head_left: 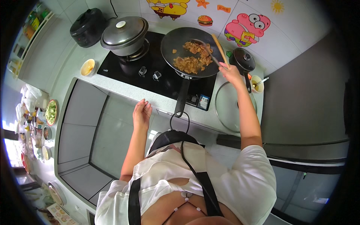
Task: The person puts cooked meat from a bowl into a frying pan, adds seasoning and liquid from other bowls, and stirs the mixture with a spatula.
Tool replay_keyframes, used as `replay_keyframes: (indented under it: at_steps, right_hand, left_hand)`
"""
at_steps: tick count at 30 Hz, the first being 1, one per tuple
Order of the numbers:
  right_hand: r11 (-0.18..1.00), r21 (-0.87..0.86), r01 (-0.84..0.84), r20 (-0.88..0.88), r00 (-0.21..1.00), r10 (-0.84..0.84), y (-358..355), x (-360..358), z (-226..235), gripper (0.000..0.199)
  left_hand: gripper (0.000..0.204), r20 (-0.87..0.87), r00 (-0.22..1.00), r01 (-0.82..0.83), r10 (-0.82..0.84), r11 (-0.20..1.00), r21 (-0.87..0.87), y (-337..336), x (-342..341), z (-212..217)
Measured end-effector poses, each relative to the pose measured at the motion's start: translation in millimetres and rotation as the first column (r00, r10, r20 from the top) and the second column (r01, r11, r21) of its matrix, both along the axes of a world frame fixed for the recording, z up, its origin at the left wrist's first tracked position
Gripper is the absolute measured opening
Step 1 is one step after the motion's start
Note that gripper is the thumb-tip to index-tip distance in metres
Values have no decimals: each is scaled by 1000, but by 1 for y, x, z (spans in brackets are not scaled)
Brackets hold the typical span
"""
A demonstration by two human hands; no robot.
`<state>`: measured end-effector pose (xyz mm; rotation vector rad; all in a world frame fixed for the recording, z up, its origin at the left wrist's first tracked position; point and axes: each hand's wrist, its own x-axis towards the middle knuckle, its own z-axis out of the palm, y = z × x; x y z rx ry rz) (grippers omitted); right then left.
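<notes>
My right hand (231, 74) is closed around a spatula with a dark metal shaft (212, 54), which reaches into the black frying pan (170, 40). A light wooden stick (220, 48) also meets this hand; its lower end is hidden by the fingers. Browned, chopped food (187, 64) lies in the pan in a rough curve. The pan sits on the right side of the black cooktop (123, 70), its long handle pointing toward me. My left hand (142, 112) hovers before the counter's front edge, fingers loosely bent and holding nothing.
A lidded pot (125, 35) stands on the left burner, with a black cooker (88, 28) behind it. A small bowl (87, 67) is left of the cooktop. At right are a glass lid (229, 101), a small lidded pan (243, 60) and a cup (257, 84) with a spoon.
</notes>
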<state>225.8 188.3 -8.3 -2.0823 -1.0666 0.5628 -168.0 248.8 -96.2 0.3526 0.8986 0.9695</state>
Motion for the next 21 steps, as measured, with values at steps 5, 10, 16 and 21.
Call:
replay_keyframes:
  at_steps: [5, 10, 16, 21]
  right_hand:
    - [965, -202, -169, 56, 981, 184, -14, -50, 18, 41]
    - [936, -346, -58, 454, 863, 221, -58, -82, 56, 40]
    - [915, -380, 138, 600, 789, 130, -90, -82, 82, 38]
    - [937, -259, 234, 489, 869, -82, -78, -75, 70, 35]
  left_hand:
    - [19, -4, 999, 34, -34, 999, -9, 9, 4, 1]
    - [19, -7, 987, 162, -162, 987, -24, 24, 14, -5]
    - [19, -8, 972, 234, -234, 971, -41, 46, 2, -4]
    - [19, 17, 960, 278, -278, 959, -57, 59, 1, -6]
